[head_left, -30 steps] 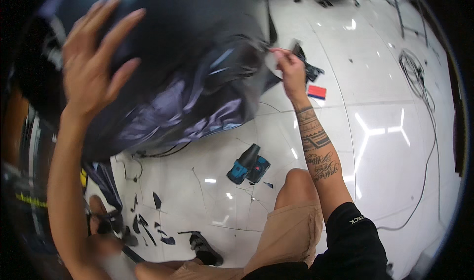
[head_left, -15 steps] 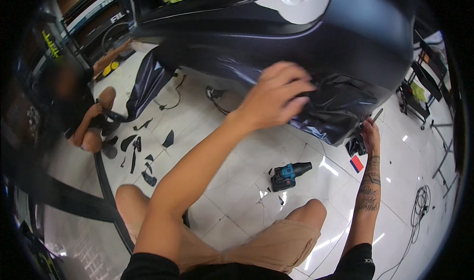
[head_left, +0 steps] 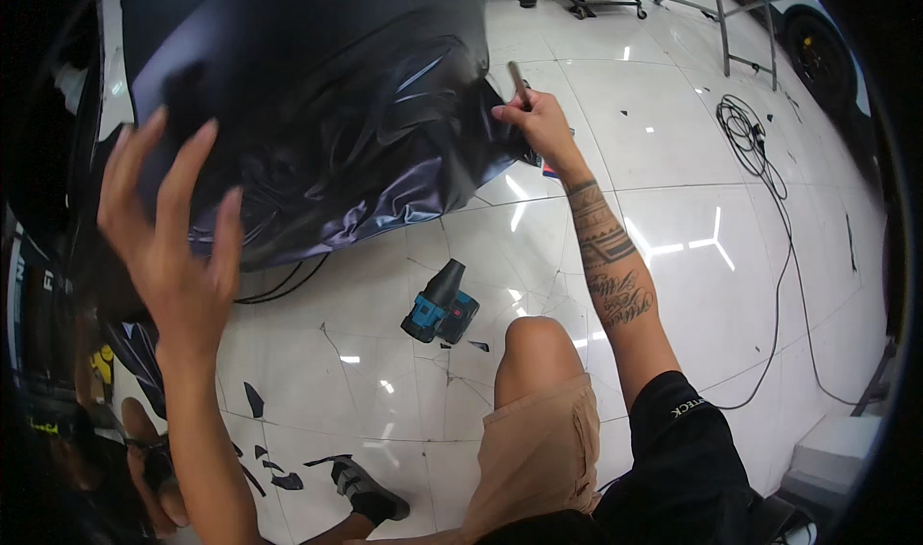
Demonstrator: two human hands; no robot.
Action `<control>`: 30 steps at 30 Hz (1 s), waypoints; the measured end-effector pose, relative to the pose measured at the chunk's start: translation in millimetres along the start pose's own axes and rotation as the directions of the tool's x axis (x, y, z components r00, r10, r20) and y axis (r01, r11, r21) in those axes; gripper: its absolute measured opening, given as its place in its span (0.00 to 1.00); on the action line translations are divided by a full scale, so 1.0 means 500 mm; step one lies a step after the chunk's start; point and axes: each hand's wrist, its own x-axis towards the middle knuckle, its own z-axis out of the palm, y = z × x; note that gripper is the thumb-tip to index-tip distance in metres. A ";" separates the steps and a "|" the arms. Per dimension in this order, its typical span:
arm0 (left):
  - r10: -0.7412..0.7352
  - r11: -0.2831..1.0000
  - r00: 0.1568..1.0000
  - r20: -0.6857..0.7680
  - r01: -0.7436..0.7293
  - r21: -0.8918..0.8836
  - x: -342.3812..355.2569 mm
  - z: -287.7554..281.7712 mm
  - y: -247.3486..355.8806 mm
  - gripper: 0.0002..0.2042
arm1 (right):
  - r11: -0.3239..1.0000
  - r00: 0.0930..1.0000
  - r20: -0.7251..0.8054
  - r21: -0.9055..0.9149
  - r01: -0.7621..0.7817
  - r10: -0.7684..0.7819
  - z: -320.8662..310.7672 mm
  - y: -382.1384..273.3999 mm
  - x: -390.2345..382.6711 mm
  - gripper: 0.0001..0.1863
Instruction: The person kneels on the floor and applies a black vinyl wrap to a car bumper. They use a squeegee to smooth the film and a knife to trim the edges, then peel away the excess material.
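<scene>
A dark, glossy purple-black wrap film (head_left: 385, 161) covers a car body panel (head_left: 317, 26). Its lower part hangs loose and wrinkled over the bottom edge. My left hand (head_left: 168, 228) is raised in front of the panel's left side, fingers spread, holding nothing; whether a fingertip touches the film I cannot tell. At the panel's right corner, my right hand (head_left: 540, 130) is closed around a slim, knife-like tool (head_left: 519, 84) that points up and away. The film's right edge lies just beside that hand. Partly hidden under the right wrist is a small red and blue card (head_left: 549, 171).
A blue and black cordless blower (head_left: 442, 307) lies on the tiled floor, with dark film scraps (head_left: 254, 400) to its left. A coiled cable (head_left: 745, 136) is at right, near a metal stand (head_left: 723, 26) and a car wheel (head_left: 817, 55). Another person (head_left: 144, 468) crouches at lower left.
The view has swung right, bringing the panel's right corner to the middle. My left hand now has its fingers spread upward, left of the wrinkled film. My right hand still grips the slim tool.
</scene>
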 end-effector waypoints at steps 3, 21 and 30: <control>-0.036 0.997 0.998 0.043 0.039 -0.067 0.064 0.040 0.021 0.22 | 0.979 0.989 -0.124 -0.195 0.060 -0.086 0.012 -0.049 -0.035 0.13; 0.129 0.966 0.949 0.287 -0.186 0.180 0.228 0.052 -0.008 0.39 | 0.973 0.925 -0.332 -0.196 0.123 -0.184 0.021 -0.049 -0.037 0.15; 0.313 0.914 0.917 0.249 -0.362 0.184 0.242 0.044 -0.073 0.33 | 0.930 0.965 -0.250 0.366 0.023 0.075 0.036 -0.008 0.023 0.14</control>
